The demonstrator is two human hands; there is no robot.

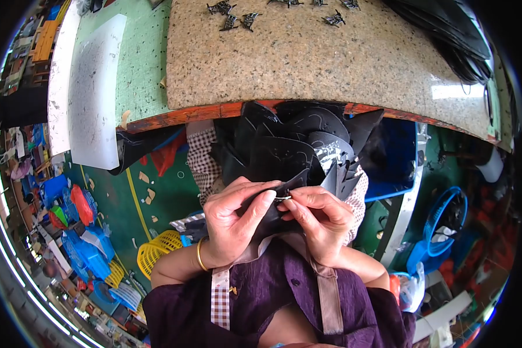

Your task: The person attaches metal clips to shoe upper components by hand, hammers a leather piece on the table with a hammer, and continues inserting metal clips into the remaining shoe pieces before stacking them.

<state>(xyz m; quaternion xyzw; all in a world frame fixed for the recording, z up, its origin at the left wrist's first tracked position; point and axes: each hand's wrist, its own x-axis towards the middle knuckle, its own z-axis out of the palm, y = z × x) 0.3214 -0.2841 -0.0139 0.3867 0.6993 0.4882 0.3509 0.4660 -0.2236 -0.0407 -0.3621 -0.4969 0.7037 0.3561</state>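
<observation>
My left hand (238,211) pinches the edge of a black sheet piece between thumb and fingers. Close to its fingertips, my right hand (322,217) pinches a small dark and silvery part (283,198) against that edge. Both hands are just above my lap, where a pile of black cut pieces (278,152) lies, several with small holes. Small black metal-like parts (250,21) are scattered on the speckled stone tabletop (261,64).
More black pieces (441,35) lie at the table's right. A white sheet (95,93) hangs over the left edge. Yellow basket (156,249) at lower left; blue bin (391,190) beside my lap; blue basket (430,223) at right.
</observation>
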